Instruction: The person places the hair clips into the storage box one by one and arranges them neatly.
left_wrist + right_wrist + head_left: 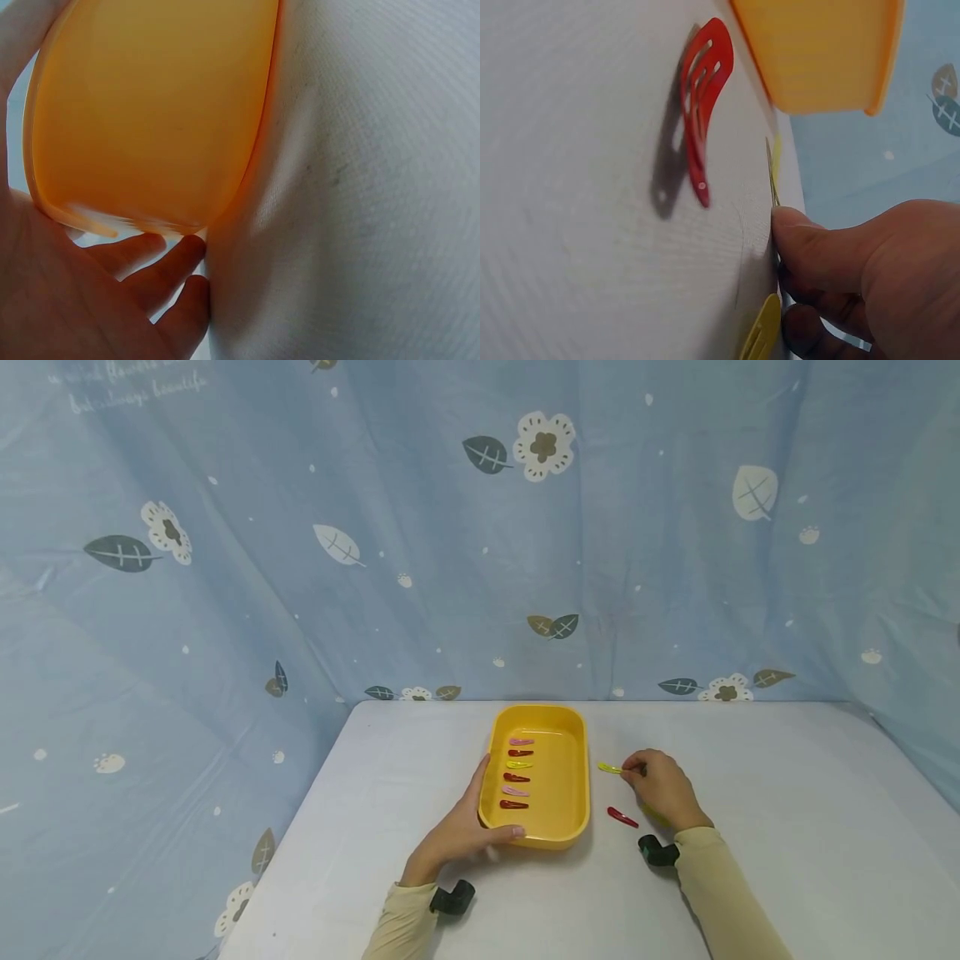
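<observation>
A yellow tray (555,793) stands on the table, with several pink, red and yellow hair clips (517,777) lined up along its left side. My left hand (463,827) grips the tray's near left corner; its thumb lies on the near rim and its fingers reach along the outer wall. To the tray's right, my right hand (663,785) pinches a yellow hair clip (609,768) by one end, low over the table. A red hair clip (622,817) lies left of that wrist. Another yellow hair clip (760,330) lies beneath the right hand, mostly hidden in the head view.
A white cloth covers the table (787,793). Behind it and on the left hangs a blue curtain (450,527) with leaves and flowers. Each wrist carries a small black camera (453,898).
</observation>
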